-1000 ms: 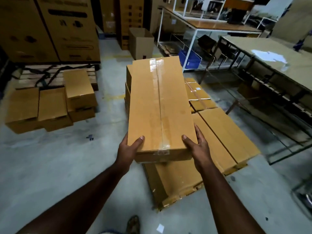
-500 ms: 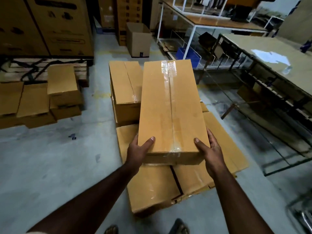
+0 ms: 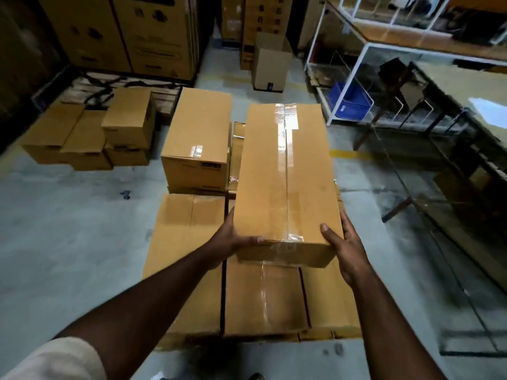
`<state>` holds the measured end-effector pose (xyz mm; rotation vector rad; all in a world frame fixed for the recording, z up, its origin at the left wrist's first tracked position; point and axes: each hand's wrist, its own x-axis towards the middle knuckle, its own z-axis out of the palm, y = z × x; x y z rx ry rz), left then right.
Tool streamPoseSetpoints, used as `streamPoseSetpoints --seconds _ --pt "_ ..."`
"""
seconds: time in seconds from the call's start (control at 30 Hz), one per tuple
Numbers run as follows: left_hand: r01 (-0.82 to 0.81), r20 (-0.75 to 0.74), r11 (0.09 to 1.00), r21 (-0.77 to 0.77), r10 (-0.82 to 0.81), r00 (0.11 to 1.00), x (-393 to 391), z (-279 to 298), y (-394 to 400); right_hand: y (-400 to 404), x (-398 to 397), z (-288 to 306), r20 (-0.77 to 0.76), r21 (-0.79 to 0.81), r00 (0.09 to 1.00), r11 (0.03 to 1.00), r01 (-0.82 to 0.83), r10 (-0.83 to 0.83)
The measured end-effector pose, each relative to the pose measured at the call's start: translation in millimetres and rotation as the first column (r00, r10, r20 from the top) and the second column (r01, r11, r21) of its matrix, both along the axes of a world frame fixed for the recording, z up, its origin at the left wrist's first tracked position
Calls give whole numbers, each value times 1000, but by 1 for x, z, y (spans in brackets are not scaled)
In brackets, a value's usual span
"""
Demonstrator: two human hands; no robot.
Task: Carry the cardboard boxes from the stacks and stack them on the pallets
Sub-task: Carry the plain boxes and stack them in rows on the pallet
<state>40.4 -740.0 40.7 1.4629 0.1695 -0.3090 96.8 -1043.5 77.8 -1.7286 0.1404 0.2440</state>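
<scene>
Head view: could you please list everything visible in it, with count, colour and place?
Long taped box: one, brown, held over the low stack.
Flat boxes: at least three, brown, lying side by side beneath it.
Upright box: one, brown, behind them on the left.
Small boxes: about five, brown, on the floor at left.
Printed cartons: two or more, brown, at the back left.
Open carton: one, brown, at the back centre.
Blue bin: one, under the white-framed table.
Left hand: grips the box's near left corner.
Right hand: grips its near right corner.
</scene>
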Motion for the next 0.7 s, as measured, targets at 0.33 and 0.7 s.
streamPoseSetpoints --seconds 0.33,0.7 --pt "-122 -54 986 116 129 990 97 -19 16 -2 128 -24 -151 -216 897 872 -440 415" --pt "-120 -85 966 227 143 986 256 -60 62 48 296 -103 -185 -109 890 891 -441 418"
